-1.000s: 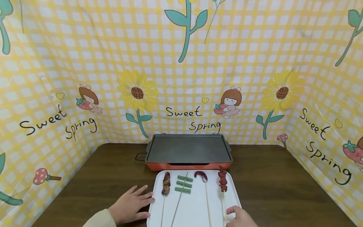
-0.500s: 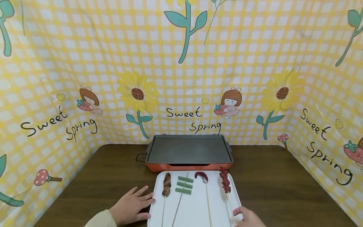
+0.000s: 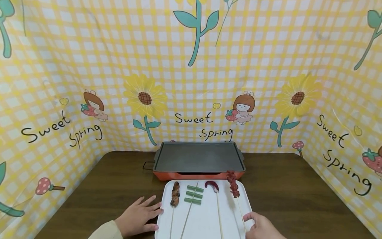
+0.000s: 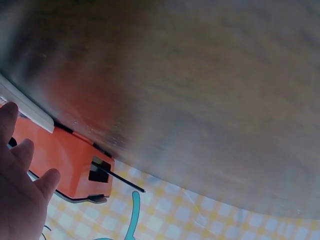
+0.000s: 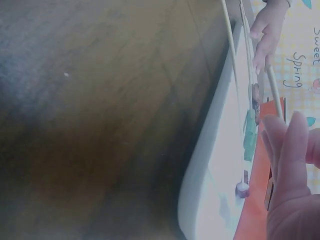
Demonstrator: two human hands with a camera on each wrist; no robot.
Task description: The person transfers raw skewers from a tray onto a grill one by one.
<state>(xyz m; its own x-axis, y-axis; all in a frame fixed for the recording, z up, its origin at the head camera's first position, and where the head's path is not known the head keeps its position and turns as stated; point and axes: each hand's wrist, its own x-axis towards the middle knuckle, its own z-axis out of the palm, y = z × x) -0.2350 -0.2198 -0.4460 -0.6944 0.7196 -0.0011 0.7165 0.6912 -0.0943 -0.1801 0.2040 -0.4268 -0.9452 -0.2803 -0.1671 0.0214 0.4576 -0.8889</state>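
Note:
My right hand [image 3: 262,227] pinches the wooden stick of a skewer of red meat pieces [image 3: 233,185] at the tray's right side. The meat's tip overlaps the grill's front in the head view, and in the right wrist view the stick [image 5: 275,95] shows between thumb and fingers. Palm down, my left hand [image 3: 137,216] has its fingers spread, the fingertips right at the left rim of the white tray [image 3: 206,219]. On the tray lie a browned meat skewer [image 3: 175,195], a skewer of green pieces [image 3: 194,195] and a curled purple-red skewer piece [image 3: 212,185], their sticks towards me.
Behind the tray stands an orange-red grill [image 3: 170,176] with a flat dark plate [image 3: 198,157] and a wire handle [image 3: 147,165] at its left. All sit on a dark wooden table [image 3: 283,186]. A yellow checked cloth [image 3: 191,86] encloses the back and sides.
My right hand has shifted right and slightly forward. The red meat skewer has tilted and risen off the tray, its tip further towards the grill. My left hand stays in place.

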